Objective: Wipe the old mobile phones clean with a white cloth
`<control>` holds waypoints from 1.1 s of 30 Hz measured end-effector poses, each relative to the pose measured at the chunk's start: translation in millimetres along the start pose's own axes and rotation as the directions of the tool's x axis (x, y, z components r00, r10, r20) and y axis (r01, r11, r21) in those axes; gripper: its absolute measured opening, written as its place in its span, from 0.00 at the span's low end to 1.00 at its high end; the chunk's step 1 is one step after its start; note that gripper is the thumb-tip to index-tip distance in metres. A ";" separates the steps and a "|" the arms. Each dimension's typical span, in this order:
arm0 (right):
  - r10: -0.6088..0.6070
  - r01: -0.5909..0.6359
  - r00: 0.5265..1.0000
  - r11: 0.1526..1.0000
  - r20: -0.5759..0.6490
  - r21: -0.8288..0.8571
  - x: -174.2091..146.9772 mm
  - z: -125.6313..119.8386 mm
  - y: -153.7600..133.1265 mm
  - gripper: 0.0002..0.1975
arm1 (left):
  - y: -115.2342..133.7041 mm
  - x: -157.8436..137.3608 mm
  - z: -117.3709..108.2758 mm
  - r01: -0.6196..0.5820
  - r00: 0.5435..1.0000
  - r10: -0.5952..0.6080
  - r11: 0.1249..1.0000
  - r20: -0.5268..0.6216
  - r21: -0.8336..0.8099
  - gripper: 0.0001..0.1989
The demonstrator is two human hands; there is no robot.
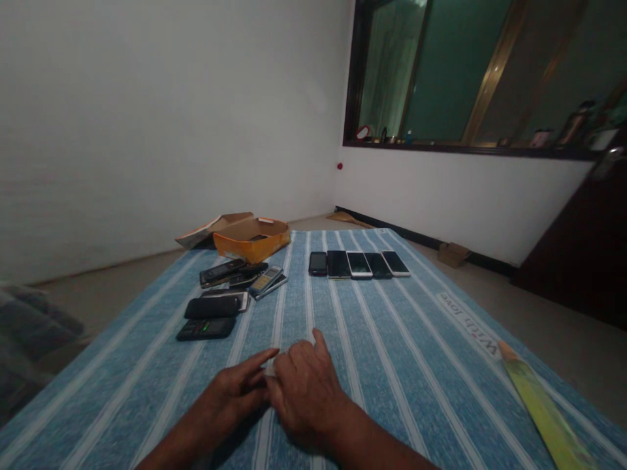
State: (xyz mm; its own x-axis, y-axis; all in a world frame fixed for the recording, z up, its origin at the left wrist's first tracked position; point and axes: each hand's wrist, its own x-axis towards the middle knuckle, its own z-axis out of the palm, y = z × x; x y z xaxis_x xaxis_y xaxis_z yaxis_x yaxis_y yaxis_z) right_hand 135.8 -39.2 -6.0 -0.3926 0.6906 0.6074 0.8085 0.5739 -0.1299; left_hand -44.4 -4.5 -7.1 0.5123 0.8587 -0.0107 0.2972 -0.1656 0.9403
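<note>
My left hand and my right hand meet low in the middle of the view, just above the striped cloth. A small whitish thing shows between them, mostly covered by fingers, so I cannot make out its kind. The right hand is closed over it with its fingers curled and one finger sticking up. From the left, the fingers of my left hand close in on the same spot. Beyond the left hand lies a loose pile of phones, with a black keypad phone nearest and a dark oblong case or phone behind it.
A blue-and-white striped cloth covers the surface. Several phones lie side by side farther off, including a white-framed phone. An open orange cardboard box stands at the back left. A yellow-green strip-like packet lies along the right edge.
</note>
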 end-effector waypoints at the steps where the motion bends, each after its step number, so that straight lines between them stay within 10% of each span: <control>1: -0.004 0.004 1.000 1.000 0.023 0.004 0.3 -1.3 0.8 0.07 | 2.4 -0.5 -0.6 0.012 1.000 -0.011 1.000 0.012 -0.020 0.31; 20: -0.089 0.089 0.996 0.995 -0.002 -0.036 -8.6 -3.1 26.6 0.10 | -27.6 3.1 -8.9 -0.035 0.999 0.039 0.990 -0.030 0.133 0.27; 33: 0.082 -0.067 0.988 0.991 -0.131 0.113 -28.4 -6.0 58.0 0.11 | 19.4 -4.2 0.9 -0.100 0.995 0.100 0.977 0.011 0.188 0.15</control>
State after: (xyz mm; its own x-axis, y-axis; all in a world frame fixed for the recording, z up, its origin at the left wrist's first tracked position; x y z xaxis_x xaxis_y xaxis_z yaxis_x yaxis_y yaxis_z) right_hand 196.5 -28.2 -26.2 -0.2648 0.6717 0.6919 0.7780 0.5727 -0.2582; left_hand -40.0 -11.8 10.9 0.5482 0.8326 0.0793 0.3907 -0.3387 0.8559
